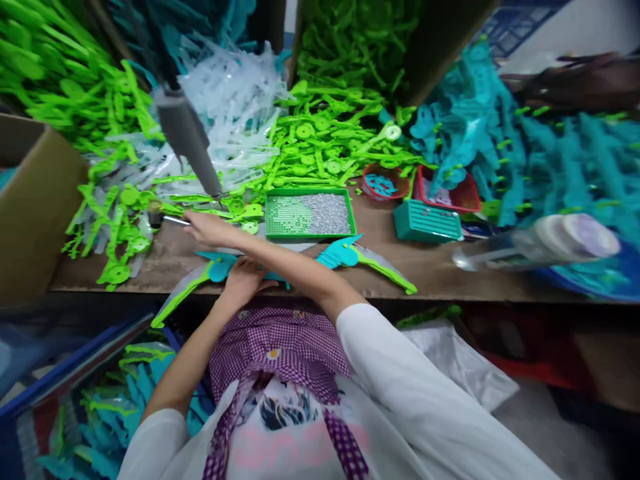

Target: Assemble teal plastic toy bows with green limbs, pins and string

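My right hand (pixel 209 229) reaches across to the left and is closed on a thin metal tool (pixel 170 219), just under the tip of a grey hanging screwdriver (pixel 187 137). My left hand (pixel 243 279) rests at the bench's front edge, fingers curled over a teal and green toy part (pixel 215 268). A second teal and green assembled part (pixel 357 257) lies to the right of my arms. A green tray of small silver screws (pixel 309 214) sits just beyond my right forearm.
Heaps of green (pixel 325 133), clear (pixel 235 100) and teal (pixel 525 153) plastic parts cover the back of the wooden bench (pixel 440 270). A teal basket (pixel 427 222), red bowls (pixel 385 181) and a lying bottle (pixel 540 243) sit right. A cardboard box (pixel 30 200) stands left.
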A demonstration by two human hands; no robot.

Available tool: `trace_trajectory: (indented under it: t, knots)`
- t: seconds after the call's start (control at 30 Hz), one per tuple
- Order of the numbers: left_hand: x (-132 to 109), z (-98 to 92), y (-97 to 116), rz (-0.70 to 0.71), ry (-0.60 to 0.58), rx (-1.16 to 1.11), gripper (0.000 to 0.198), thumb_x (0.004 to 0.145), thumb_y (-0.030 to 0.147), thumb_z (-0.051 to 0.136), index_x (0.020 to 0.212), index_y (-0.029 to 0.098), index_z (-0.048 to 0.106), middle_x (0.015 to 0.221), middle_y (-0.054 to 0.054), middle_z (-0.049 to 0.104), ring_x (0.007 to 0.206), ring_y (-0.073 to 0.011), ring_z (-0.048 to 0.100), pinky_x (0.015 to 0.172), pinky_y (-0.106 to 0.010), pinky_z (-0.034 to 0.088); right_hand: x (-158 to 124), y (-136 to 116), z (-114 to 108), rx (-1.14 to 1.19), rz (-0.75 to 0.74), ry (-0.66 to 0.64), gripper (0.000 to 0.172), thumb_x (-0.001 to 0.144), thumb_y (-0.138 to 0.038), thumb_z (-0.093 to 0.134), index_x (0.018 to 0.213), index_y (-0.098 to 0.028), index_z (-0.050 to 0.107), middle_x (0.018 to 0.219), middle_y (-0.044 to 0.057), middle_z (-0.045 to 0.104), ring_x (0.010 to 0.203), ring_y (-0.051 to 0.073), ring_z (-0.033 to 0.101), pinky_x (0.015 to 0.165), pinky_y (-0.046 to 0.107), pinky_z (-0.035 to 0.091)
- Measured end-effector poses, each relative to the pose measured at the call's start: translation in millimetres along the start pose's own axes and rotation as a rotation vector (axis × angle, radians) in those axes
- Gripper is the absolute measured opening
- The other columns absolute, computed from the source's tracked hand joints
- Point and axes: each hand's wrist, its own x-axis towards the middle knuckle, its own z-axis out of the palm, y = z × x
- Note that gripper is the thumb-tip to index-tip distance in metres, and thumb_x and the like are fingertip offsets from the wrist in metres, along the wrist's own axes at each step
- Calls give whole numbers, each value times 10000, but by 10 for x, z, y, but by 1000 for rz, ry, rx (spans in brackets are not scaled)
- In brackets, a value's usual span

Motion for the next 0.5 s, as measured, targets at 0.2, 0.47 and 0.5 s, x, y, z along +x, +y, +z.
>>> trace_trajectory:
  t: [0.2,0.47,0.5]
  knots:
    - [33,-95,0,47,-125,20,438,1022,389,293,1301,233,593,1116,-120,663,1094,-294,582,962,-453,414,-1551,75,-49,272,-50,133,401,993,-361,382,1322,-153,476,1145,94,682,988,173,651,889,296,492]
    - [119,-418,51,251,-388,152,534,993,469,341,1516,403,256,1061,-134,597,800,-255,655,641,-305,467,-3591,808,319,300,765,761,577,951,-393,393,1487,-180,364,951,65,753,737,174,713,773,331,571]
    - [137,-443,49,255,-419,146,539,992,469,347,1518,406,248,1076,-134,597,775,-248,657,624,-297,465,-3692,843,366,281,788,774,584,945,-396,407,1489,-187,364,958,62,758,707,168,713,754,321,575]
